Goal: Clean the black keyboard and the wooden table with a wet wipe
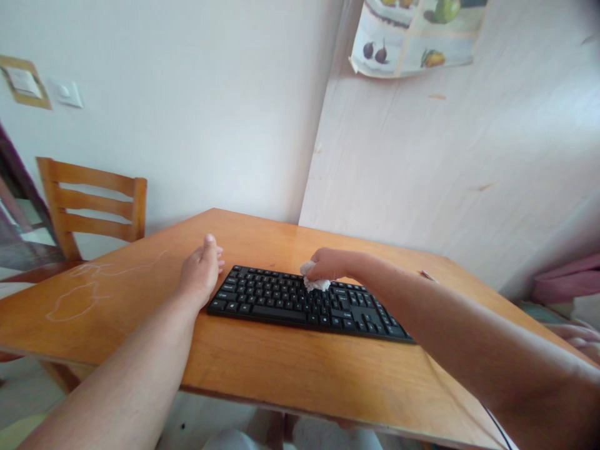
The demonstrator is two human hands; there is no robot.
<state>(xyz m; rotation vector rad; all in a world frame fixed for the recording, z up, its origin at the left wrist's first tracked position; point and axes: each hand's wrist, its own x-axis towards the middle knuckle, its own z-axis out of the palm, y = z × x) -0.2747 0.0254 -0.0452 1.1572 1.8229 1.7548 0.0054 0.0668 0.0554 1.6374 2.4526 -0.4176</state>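
Observation:
A black keyboard [281,313] lies flat on the wooden table. My right hand [335,264] is closed round a crumpled white tissue [317,285], which is pressed against the keys just right of the keyboard's middle. At the keyboard's left end rests my left hand [200,272], on its edge with the thumb up and the fingers apart, holding nothing. Its fingers are partly hidden behind the palm. My right forearm covers the keyboard's upper right part.
Pale looping scribbles mark the left side of the wooden table [262,369]. A wooden chair [96,200] stands beyond it at left. A small thin object [428,275] lies at the back right. A dark cable [497,425] runs near my right forearm. A fruit poster [417,37] hangs on the wall.

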